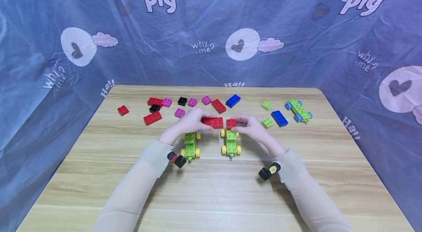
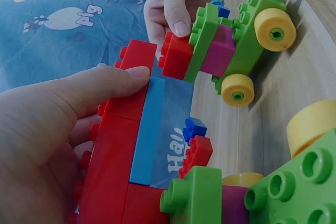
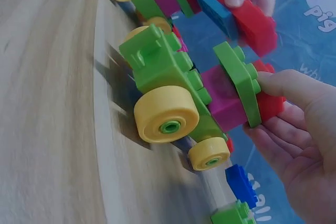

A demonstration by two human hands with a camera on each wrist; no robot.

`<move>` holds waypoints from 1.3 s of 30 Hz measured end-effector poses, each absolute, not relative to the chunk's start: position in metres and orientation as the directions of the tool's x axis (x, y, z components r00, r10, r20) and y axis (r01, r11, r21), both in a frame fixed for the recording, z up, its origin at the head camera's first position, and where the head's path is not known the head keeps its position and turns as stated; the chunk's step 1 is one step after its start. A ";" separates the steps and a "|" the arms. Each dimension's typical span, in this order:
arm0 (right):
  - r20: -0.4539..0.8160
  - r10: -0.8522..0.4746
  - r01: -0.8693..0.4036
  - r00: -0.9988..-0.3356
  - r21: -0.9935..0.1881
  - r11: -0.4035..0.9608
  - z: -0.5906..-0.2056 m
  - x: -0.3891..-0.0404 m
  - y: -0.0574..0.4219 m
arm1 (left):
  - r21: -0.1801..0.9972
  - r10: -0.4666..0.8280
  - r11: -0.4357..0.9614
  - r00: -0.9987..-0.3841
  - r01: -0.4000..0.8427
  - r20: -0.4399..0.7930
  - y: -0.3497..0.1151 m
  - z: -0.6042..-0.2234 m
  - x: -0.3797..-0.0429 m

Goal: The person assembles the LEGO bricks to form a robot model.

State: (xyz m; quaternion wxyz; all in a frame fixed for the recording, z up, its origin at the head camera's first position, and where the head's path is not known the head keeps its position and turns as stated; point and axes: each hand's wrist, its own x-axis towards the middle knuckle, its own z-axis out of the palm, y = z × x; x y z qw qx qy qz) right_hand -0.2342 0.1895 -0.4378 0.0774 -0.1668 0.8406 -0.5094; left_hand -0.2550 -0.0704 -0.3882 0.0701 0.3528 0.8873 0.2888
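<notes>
My left hand (image 1: 191, 121) grips a row of joined red toy bricks (image 2: 113, 156), thumb on the side and fingers behind. A light blue brick (image 2: 148, 135) is fixed under that row. Its near end sits on a green brick (image 2: 202, 195) stacked on the left green car base (image 1: 190, 149) with yellow wheels. My right hand (image 1: 252, 126) pinches a single red brick (image 2: 176, 59) atop the right car's stack, which has a green brick (image 3: 239, 85) and a purple brick (image 3: 223, 98). The right car base (image 1: 231, 148) also has yellow wheels. A narrow gap separates the row from the single brick.
Behind the hands lie loose red, pink and black bricks, including a red brick (image 1: 152, 118) and a pink brick (image 1: 179, 113). To the right are a blue brick (image 1: 279, 118), green bricks (image 1: 267, 123) and a green car base (image 1: 299, 110) with blue wheels.
</notes>
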 end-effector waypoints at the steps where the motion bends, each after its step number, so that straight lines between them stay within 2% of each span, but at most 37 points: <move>1: 0.040 -0.366 -0.203 -0.930 -0.885 0.419 -0.438 -0.234 0.188 | 0.568 0.666 0.581 -0.742 0.583 0.081 -0.070 -0.388 -0.255; 18: 0.078 -0.408 -0.251 -0.910 -0.885 0.391 -0.442 -0.236 0.174 | 0.573 0.681 0.559 -0.727 0.599 0.095 -0.054 -0.391 -0.260; 39: 0.024 -0.379 -0.169 -0.925 -0.920 0.354 -0.440 -0.234 0.171 | 0.573 0.680 0.581 -0.732 0.578 0.048 -0.048 -0.391 -0.263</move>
